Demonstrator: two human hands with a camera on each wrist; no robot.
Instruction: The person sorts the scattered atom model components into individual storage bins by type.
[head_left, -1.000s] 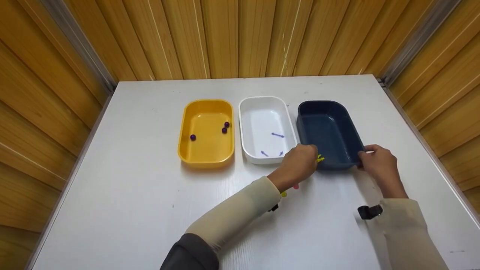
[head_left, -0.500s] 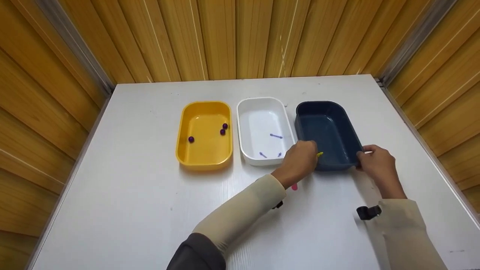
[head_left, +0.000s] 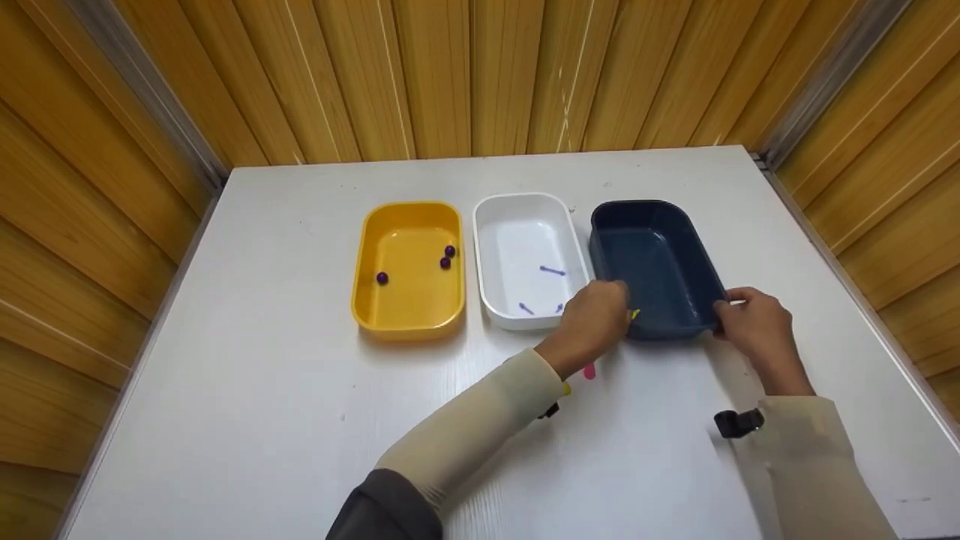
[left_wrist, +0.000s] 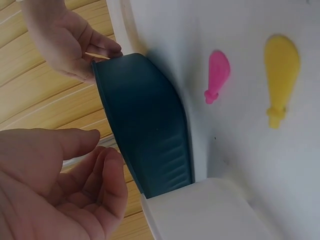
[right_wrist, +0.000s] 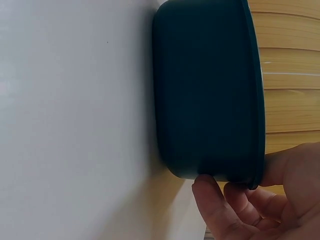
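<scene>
My left hand is over the front left corner of the dark blue bin. In the left wrist view its fingers curl right beside the rim, the thumb near them. A small bright yellow piece shows past those fingers in the head view, mostly hidden; I cannot tell whether they hold it. My right hand grips the bin's front right corner, thumb at the rim and fingers under it. On the table below lie a pink bulb-shaped piece and a larger yellow bulb-shaped piece.
Left of the blue bin stands a white bin with small purple double-ended sticks in it. Further left is a yellow bin holding purple balls. Wood-patterned walls surround the back and sides of the white table.
My left hand has shifted slightly left over the past half second, and less of the small yellow piece shows past it. My right hand keeps its grip on the bin's corner.
</scene>
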